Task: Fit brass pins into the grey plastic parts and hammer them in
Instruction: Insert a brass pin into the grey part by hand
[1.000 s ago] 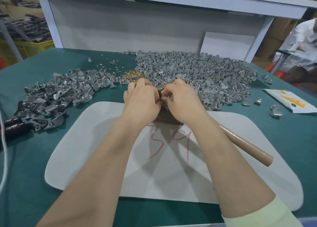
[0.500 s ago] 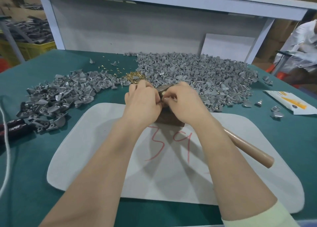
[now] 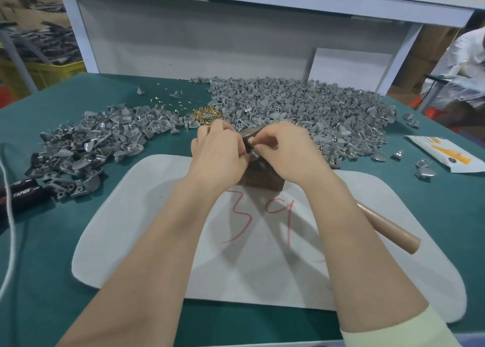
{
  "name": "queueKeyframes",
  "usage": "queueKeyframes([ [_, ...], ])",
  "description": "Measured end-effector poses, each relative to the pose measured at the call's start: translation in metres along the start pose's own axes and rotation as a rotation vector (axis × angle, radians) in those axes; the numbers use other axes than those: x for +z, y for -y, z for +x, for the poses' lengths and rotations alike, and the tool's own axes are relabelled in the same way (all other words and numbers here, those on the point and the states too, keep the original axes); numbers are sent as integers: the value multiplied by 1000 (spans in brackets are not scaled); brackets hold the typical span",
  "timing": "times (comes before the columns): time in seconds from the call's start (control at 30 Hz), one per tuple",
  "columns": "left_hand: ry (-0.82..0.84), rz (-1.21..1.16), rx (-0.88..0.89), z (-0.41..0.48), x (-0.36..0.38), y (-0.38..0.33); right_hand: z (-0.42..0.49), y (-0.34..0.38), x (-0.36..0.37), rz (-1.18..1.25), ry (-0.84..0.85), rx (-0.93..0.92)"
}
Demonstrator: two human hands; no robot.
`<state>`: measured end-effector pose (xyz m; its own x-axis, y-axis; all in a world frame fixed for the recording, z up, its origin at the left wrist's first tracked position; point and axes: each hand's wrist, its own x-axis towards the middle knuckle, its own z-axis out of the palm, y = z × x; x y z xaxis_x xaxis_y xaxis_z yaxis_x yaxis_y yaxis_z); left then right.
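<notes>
Over the dark block (image 3: 262,180): both hands meet, knuckles up, fingertips close together.
Left hand (image 3: 217,157): fingers curled inward, pinching the grey part (image 3: 254,155) from its left side.
Right hand (image 3: 288,155): thumb and forefinger curled, pinching the same grey part from its right side.
Pin in the fingers: cannot tell; the fingertips hide it.
Block position: at the far edge of the white mat (image 3: 157,241), partly covered by both hands.
Mat writing: two red handwritten figures, a 3 followed by a 9 or a 4; a further red mark lies near the right forearm, unreadable.
Hammer handle (image 3: 388,231): pale brown, lying on the mat under the right forearm, butt end pointing to the near right; head not visible.
Brass pins (image 3: 204,114): small heap just beyond the left hand, between the two grey piles; loose pins scattered farther back.
Right pile (image 3: 301,105): large spread of grey plastic parts, beyond and right of the hands.
Left pile (image 3: 86,147): smaller spread of like parts, left of the mat.
Black item (image 3: 21,193): at the left edge, white lettering reads "TAPER".
White cord (image 3: 10,241): runs along the left edge on the green table cover (image 3: 446,215).
Packet (image 3: 446,155): white with yellow-orange print, text too small to read; a few stray parts lie beside it.
</notes>
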<state>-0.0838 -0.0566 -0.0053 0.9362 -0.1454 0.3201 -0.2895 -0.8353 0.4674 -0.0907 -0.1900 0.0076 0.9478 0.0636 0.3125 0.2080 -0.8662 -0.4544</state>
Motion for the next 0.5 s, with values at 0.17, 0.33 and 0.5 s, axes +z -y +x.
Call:
queueKeyframes([
  [0.17,0,-6,1,0,0,0,0,2,3,-68,-9,-34],
  [0.33,2,-7,3,0,2,0,0,4,3,-89,6,-49],
  [0.5,0,-13,3,1,2,1,0,4,4,-118,17,-41],
])
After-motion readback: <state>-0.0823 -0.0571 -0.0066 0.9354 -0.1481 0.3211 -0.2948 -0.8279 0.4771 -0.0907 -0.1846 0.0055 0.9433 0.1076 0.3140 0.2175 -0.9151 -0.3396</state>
